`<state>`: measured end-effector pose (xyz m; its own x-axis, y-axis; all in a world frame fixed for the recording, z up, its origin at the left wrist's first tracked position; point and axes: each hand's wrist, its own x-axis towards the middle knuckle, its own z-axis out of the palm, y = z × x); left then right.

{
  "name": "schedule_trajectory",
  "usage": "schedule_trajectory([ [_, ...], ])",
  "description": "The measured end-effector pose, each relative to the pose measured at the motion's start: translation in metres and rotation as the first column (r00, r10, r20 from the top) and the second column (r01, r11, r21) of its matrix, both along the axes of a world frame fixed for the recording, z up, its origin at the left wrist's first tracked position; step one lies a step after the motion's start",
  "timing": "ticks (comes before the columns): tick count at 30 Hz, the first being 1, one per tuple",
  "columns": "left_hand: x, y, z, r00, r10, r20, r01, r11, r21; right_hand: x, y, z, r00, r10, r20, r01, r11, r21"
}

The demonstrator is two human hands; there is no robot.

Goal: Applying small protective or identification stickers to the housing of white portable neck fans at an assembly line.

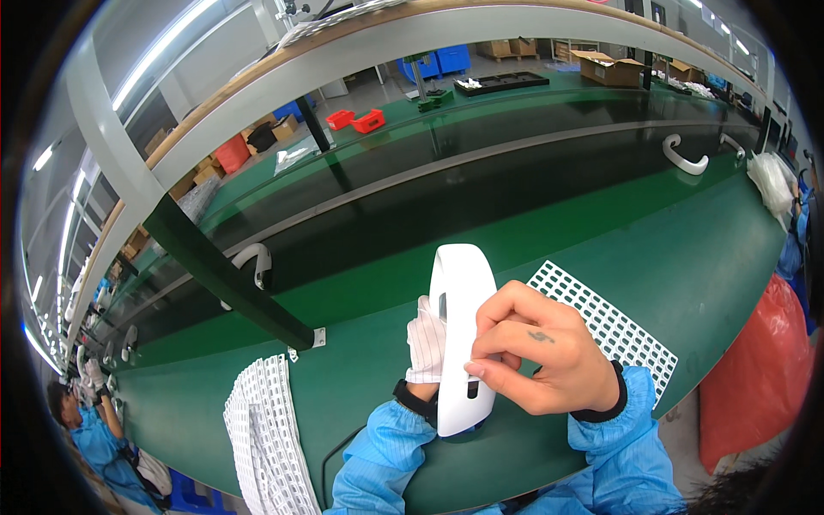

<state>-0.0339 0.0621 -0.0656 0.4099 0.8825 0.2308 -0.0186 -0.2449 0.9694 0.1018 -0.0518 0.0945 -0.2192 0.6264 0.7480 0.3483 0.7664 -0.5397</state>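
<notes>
Over the flat green bench (352, 378), my white-gloved left hand (423, 348) clasped a curved white plastic shell (462, 318) I judged light, stiff, slick, best held by its edges; my bare right hand (545, 352) pinched nearly closed there, contents indiscernible.

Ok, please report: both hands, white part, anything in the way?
Gloved left hand holding white part. Bare right hand near its dark slot, grip unclear. Perforated sheet to the right, not blocking.

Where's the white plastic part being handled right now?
In the head view, just below and right of centre, the white plastic part is between the gloved left hand and the bare right hand.
</notes>
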Motion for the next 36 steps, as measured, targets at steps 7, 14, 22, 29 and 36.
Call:
schedule_trajectory([
  [7,-0.001,-0.002,-0.001,1.000,-0.011,0.007,0.011,1.000,-0.021,0.001,0.000,-0.001,1.000,-0.017,0.003,0.017,1.000,-0.002],
  [14,0.000,0.000,-0.001,1.000,-0.020,0.019,0.021,0.999,-0.042,0.001,0.000,-0.001,1.000,-0.023,0.012,0.023,1.000,0.001],
  [22,0.000,0.001,-0.001,0.999,-0.026,0.039,0.028,0.998,-0.058,0.003,0.001,-0.004,1.000,-0.021,0.024,0.021,1.000,0.005],
  [29,-0.006,-0.004,-0.004,0.998,-0.021,0.059,0.025,0.998,-0.064,0.002,0.001,-0.004,0.999,-0.029,0.033,0.029,1.000,0.001],
  [36,-0.011,-0.006,-0.003,0.997,-0.012,0.081,0.017,0.998,-0.065,-0.003,-0.001,-0.001,1.000,-0.017,-0.016,0.016,0.998,-0.055],
])
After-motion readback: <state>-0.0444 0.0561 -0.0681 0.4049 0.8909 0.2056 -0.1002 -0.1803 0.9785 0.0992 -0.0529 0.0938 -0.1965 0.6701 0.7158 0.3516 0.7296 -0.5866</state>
